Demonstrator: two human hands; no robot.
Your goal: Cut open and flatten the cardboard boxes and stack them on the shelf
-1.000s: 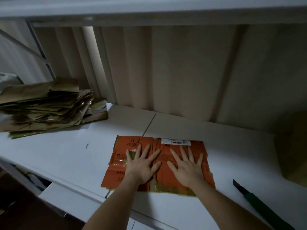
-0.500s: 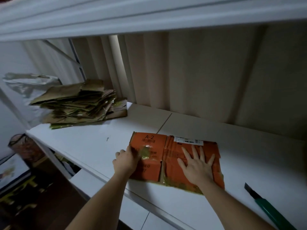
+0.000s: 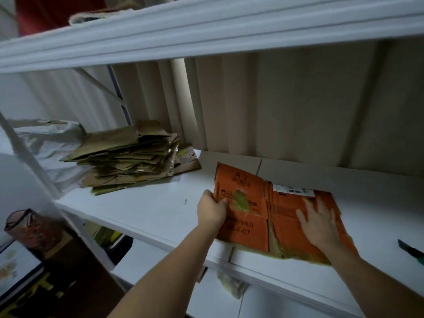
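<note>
1. The left hand [image 3: 212, 208] is gripping the flattened orange box's [image 3: 270, 216] left edge on the shelf [image 3: 142, 210]; the right hand [image 3: 320, 222] is pressing flat, fingers spread.
2. Lifting one-sided, it is likely refolding before reaching the far-left cardboard stack [image 3: 128, 157].

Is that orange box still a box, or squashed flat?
Flat: the orange box lies spread on the shelf, its left edge gripped by the left hand.

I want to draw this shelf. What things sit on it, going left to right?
Pile of flattened cardboard → left hand gripping the orange box's edge → flattened orange box → right hand flat on it → knife.
</note>
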